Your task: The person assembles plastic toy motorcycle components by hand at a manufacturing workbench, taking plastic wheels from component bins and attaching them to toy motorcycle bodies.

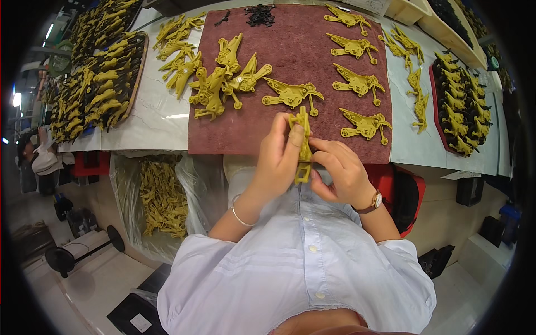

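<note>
Near the front edge of a maroon cloth mat (254, 134), my left hand (279, 159) grips a yellow-green plastic part (302, 176), held upright in front of my shirt. My right hand (341, 172) is at the part's right side, its thumb and fingers curled in. A thin dark line crosses the part beside those fingertips; whether they pinch a small piece is too fine to tell. Just beyond my hands lies a similar flat yellow-green part (290, 94) with a long arm. To its left is a loose pile of such parts (215, 89).
Several matching parts (360, 82) form a column on the mat's right. Small black pieces (260, 15) lie at its far edge. Filled trays stand left (134, 92) and right (438, 120). Below the table, a clear plastic bag (195, 195) holds more yellow-green parts.
</note>
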`<state>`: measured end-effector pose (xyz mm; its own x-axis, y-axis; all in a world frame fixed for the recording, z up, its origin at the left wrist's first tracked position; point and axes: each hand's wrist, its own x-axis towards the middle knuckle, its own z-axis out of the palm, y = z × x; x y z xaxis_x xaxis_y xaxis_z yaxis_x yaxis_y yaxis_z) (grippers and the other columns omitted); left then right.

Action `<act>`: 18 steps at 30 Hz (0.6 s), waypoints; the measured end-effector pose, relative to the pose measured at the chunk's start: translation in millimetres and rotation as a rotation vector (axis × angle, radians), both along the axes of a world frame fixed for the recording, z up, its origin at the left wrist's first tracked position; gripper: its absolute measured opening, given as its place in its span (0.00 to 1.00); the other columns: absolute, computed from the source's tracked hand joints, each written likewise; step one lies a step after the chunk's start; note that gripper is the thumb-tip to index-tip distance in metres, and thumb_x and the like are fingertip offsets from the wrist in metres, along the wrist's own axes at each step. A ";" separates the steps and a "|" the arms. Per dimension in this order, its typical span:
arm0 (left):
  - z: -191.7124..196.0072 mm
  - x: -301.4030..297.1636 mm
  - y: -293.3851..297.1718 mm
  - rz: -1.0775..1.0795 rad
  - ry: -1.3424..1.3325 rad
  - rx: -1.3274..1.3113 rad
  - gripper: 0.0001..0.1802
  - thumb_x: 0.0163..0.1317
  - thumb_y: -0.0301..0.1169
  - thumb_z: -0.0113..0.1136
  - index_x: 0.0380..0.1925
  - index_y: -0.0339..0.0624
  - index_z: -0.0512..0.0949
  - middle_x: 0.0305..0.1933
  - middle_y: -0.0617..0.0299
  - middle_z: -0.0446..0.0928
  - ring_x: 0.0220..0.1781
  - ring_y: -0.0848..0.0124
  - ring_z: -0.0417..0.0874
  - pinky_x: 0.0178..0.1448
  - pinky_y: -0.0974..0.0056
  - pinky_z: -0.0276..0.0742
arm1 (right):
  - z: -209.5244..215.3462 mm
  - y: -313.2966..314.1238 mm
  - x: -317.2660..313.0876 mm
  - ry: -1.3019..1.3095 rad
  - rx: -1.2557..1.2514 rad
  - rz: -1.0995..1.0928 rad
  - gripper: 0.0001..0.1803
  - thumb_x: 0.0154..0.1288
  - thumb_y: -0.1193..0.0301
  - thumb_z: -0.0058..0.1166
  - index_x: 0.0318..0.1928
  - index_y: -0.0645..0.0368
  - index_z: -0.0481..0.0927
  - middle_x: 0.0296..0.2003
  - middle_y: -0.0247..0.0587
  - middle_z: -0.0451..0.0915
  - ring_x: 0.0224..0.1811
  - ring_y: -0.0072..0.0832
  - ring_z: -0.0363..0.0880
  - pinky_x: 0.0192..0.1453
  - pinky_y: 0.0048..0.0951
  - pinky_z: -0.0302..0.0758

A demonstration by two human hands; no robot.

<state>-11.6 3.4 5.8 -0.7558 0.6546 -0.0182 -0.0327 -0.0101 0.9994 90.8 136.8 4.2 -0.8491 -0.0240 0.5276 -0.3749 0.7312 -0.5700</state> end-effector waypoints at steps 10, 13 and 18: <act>9.5 -4.2 7.9 -0.022 -0.296 0.078 0.11 0.76 0.37 0.36 0.42 0.42 0.64 0.27 0.66 0.71 0.22 0.84 0.71 0.20 0.76 0.67 | 7.6 -16.9 -1.0 -0.061 -0.084 -0.238 0.27 0.51 0.79 0.60 0.55 0.67 0.73 0.40 0.52 0.81 0.36 0.43 0.81 0.39 0.32 0.78; 16.4 -2.0 18.6 0.024 -0.270 0.121 0.10 0.76 0.36 0.34 0.42 0.43 0.63 0.27 0.65 0.70 0.22 0.83 0.71 0.20 0.75 0.67 | 8.9 -8.4 -1.5 -0.019 -0.101 -0.273 0.21 0.63 0.77 0.53 0.57 0.69 0.72 0.39 0.53 0.80 0.35 0.36 0.82 0.38 0.31 0.77; 14.0 -1.0 34.1 0.095 0.019 0.251 0.09 0.73 0.32 0.37 0.43 0.43 0.68 0.38 0.67 0.69 0.37 0.81 0.70 0.40 0.72 0.70 | 14.8 22.1 10.3 -0.209 -0.646 -0.305 0.20 0.75 0.69 0.38 0.58 0.70 0.70 0.39 0.48 0.81 0.36 0.25 0.81 0.37 0.28 0.76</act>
